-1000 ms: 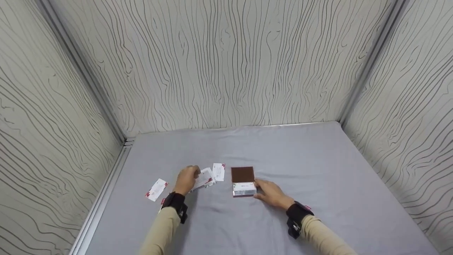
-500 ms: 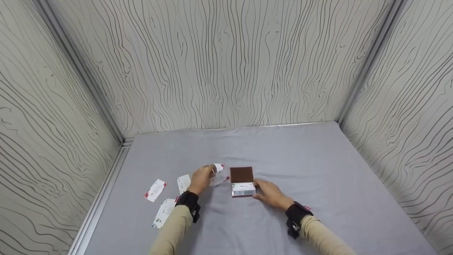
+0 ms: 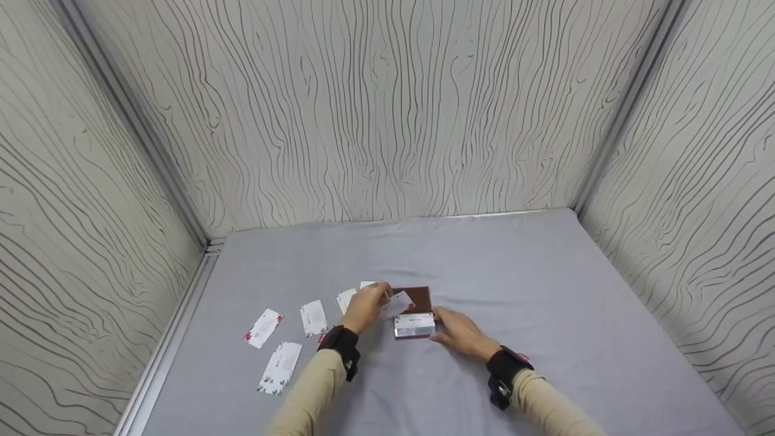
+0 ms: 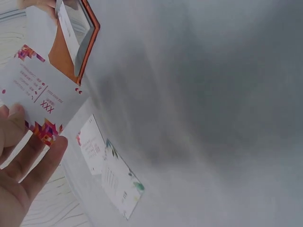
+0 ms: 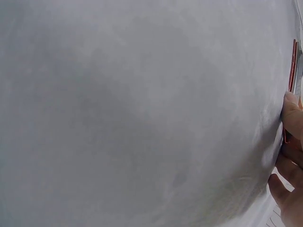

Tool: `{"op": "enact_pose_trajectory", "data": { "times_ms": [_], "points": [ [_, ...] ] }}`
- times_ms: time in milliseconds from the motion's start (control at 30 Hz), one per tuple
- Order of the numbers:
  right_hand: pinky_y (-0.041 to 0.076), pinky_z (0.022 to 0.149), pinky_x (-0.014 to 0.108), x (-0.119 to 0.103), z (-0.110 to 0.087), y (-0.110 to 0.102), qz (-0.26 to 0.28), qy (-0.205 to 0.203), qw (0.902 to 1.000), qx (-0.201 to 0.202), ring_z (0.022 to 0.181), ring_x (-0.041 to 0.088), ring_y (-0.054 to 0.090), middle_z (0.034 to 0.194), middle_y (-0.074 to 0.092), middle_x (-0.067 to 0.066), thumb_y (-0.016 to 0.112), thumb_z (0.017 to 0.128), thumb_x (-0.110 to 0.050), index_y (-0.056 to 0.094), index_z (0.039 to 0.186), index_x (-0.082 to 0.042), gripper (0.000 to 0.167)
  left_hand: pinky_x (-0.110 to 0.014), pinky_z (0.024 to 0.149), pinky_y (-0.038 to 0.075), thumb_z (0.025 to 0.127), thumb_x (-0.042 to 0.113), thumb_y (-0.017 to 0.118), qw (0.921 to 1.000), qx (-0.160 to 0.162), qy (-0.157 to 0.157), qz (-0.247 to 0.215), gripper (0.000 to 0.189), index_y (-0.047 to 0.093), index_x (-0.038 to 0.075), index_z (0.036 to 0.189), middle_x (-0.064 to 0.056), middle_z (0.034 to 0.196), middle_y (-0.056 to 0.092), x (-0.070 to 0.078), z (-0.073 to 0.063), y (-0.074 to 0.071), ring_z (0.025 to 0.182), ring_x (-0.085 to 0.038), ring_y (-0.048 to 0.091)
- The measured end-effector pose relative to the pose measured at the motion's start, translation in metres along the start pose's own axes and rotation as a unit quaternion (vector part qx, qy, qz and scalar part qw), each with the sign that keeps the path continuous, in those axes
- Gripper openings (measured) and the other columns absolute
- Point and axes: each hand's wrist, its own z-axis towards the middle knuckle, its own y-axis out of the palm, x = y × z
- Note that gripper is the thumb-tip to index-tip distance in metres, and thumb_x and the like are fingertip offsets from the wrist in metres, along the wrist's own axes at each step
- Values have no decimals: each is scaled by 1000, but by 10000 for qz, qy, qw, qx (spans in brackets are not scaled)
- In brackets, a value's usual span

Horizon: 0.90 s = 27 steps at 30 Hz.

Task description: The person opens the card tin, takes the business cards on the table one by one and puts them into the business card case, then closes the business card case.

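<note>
My left hand (image 3: 365,307) pinches a white business card (image 4: 45,90) with red and orange corner patterns, held up beside the brown card case. The card case (image 3: 418,298) lies unfolded on the table, its brown lid to the back and a silvery tray with white cards (image 3: 415,321) at the front. Gripping the case's right edge is my right hand (image 3: 463,333), thumb at the front corner and fingers behind. In the right wrist view only a sliver of the case (image 5: 292,66) shows, next to the fingers. The held card overlaps the lid in the head view.
Loose business cards lie left of the case: a red-cornered card (image 3: 264,328), a leaf-patterned card (image 3: 280,367), another card (image 3: 313,318), and a card (image 3: 346,299) partly behind my left hand. Grey cloth (image 3: 508,260) covers the table, with patterned panels (image 3: 387,109) around it.
My left hand has moved right from the loose cards to the case, carrying a card. Cards it covered earlier now show on the cloth. My right hand stays on the case.
</note>
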Motion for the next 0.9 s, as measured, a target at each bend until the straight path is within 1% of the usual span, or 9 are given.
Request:
{"op": "enact_pose_trajectory", "data": {
  "times_ms": [100, 267, 400, 467, 567, 667, 733, 900],
  "points": [
    [47, 91, 53, -2, 0, -1, -1, 89, 9999, -50, 106, 40, 61, 112, 65, 21, 73, 89, -19, 52, 126, 8, 50, -39, 72, 53, 87, -3, 67, 10000, -87, -2, -35, 11, 65, 3, 96, -10, 88, 68, 3, 3, 5, 82, -27, 66],
    [45, 93, 54, -2, 0, 0, -83, 193, 9997, -83, 108, 41, 61, 114, 64, 22, 72, 90, -20, 50, 129, 9, 53, -38, 75, 53, 89, -1, 67, 9998, -137, 20, -172, 7, 66, 3, 95, -9, 89, 68, 6, 7, 10, 84, -26, 66],
    [43, 96, 55, -2, -1, -1, -63, 319, 9994, -152, 113, 44, 58, 120, 62, 26, 71, 91, -21, 48, 132, 12, 58, -37, 79, 54, 89, -4, 66, 9993, -226, -27, -286, 11, 68, 4, 97, -9, 93, 69, 9, 9, 12, 88, -25, 67],
    [43, 97, 56, -2, -2, -1, -48, 339, 9993, -156, 113, 45, 57, 120, 62, 26, 71, 90, -21, 48, 132, 12, 58, -37, 80, 54, 88, -5, 66, 9990, -289, -19, -348, 13, 69, 3, 98, -9, 94, 70, 10, 11, 13, 89, -24, 67],
    [44, 95, 55, -2, -1, -1, 4, 339, 9993, -144, 111, 42, 59, 119, 63, 24, 72, 90, -20, 49, 131, 9, 55, -36, 81, 53, 89, -6, 65, 9983, -408, -24, -421, 14, 69, 3, 98, -8, 95, 70, 12, 13, 15, 90, -23, 67],
    [45, 94, 54, -3, -1, -1, 105, 350, 9993, -101, 110, 41, 60, 119, 63, 22, 73, 89, -18, 50, 131, 5, 54, -35, 82, 53, 89, -6, 64, 9978, -479, -73, -462, 15, 70, 4, 99, -8, 97, 70, 14, 14, 17, 91, -22, 67],
    [45, 95, 54, -4, 0, -1, 118, 397, 9991, -100, 112, 41, 59, 123, 61, 23, 73, 89, -18, 49, 134, 5, 55, -34, 82, 53, 89, -6, 64, 9974, -524, -116, -486, 16, 70, 4, 101, -8, 98, 70, 15, 14, 18, 92, -22, 67],
    [44, 96, 53, -5, -1, -1, -16, 391, 9991, -130, 113, 41, 59, 124, 61, 25, 72, 90, -18, 48, 133, 9, 57, -33, 84, 53, 88, -8, 64, 9979, -510, 2, -404, 19, 71, 3, 103, -9, 99, 70, 18, 12, 20, 93, -23, 67]
  ]
}}
